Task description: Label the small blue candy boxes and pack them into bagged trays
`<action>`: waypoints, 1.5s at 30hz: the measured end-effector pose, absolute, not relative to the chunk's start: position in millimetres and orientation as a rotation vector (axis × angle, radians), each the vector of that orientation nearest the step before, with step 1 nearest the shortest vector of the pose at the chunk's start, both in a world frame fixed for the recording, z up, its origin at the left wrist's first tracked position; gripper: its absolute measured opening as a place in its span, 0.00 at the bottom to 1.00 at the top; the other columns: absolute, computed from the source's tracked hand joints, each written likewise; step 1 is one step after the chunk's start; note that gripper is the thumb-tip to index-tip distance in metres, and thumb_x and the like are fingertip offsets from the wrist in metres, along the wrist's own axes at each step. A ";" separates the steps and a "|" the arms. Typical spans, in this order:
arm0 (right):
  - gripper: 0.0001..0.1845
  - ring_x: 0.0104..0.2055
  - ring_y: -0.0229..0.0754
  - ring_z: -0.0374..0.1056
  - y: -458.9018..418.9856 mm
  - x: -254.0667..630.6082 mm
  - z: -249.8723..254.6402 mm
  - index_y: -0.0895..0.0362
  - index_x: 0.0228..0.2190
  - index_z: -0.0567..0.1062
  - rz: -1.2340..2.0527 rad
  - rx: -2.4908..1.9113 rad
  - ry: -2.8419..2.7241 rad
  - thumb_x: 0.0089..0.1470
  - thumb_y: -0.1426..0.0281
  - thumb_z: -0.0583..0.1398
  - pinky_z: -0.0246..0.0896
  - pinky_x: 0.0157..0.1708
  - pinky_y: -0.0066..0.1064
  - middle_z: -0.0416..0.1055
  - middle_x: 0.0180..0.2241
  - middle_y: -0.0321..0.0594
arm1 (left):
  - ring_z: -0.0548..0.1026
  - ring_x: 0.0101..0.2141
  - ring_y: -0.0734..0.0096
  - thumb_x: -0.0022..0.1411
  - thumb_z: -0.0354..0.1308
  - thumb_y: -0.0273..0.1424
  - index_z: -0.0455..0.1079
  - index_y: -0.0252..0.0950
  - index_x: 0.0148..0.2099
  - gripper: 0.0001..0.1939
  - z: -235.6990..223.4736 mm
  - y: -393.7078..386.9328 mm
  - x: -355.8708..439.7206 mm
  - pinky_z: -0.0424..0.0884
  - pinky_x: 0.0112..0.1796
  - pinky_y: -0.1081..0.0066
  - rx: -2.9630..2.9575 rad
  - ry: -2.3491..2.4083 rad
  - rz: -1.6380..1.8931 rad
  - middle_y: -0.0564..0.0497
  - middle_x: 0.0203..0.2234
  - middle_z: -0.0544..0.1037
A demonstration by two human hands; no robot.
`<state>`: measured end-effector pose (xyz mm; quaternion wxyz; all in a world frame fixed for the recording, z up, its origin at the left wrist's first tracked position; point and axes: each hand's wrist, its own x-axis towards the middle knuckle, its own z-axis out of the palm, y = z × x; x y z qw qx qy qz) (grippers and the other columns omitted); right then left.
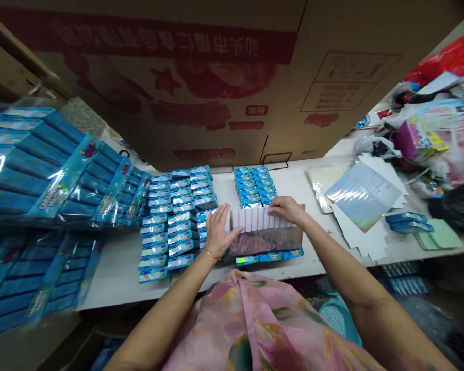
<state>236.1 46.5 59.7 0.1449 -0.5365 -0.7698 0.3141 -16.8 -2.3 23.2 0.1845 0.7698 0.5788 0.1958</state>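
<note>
In front of me lies a pack of small boxes (263, 219) with a row of pale strips on its far half and glossy, see-through plastic over its near half. My left hand (216, 232) is at the pack's left end, fingers stretched along the side and thumb over the top. My right hand (288, 210) has curled fingers gripping the far edge toward the right. Blue printed boxes (269, 256) show under the near edge. Just beyond the pack stand two columns of blue boxes (251, 185). Further rows of blue boxes (170, 226) stand left of my left hand.
A big cardboard carton (216, 103) rises behind the white table (116, 268). Plastic-wrapped packs of blue boxes (62, 170) are piled at left. On the right lie shiny film sheets (361, 193), white sheets (358, 239), two blue boxes (408, 221) and cluttered bags (448, 129).
</note>
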 end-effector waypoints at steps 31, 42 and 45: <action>0.16 0.42 0.39 0.64 39.8 266.1 39.3 0.52 0.44 0.70 0.282 -1.566 -2.319 0.56 0.71 0.50 0.58 0.42 0.30 0.69 0.42 0.41 | 0.63 0.23 0.74 0.55 0.47 0.38 0.65 0.36 0.22 0.15 33.0 66.5 70.7 0.55 0.25 0.75 1.985 1.250 0.281 0.55 0.16 0.66; 0.13 0.47 0.42 0.60 14.9 280.1 57.9 0.56 0.38 0.71 0.076 -1.473 -2.494 0.57 0.71 0.48 0.55 0.45 0.36 0.64 0.49 0.44 | 0.67 0.25 0.73 0.55 0.47 0.38 0.68 0.35 0.25 0.14 17.8 66.5 77.1 0.58 0.26 0.75 1.968 1.292 0.230 0.54 0.19 0.70; 0.11 0.43 0.44 0.61 2.7 269.4 90.6 0.56 0.34 0.71 0.112 -1.473 -2.463 0.56 0.69 0.49 0.55 0.43 0.36 0.68 0.43 0.44 | 0.71 0.31 0.67 0.56 0.47 0.37 0.70 0.35 0.28 0.14 10.5 65.8 84.2 0.61 0.32 0.70 2.016 1.449 0.187 0.48 0.25 0.75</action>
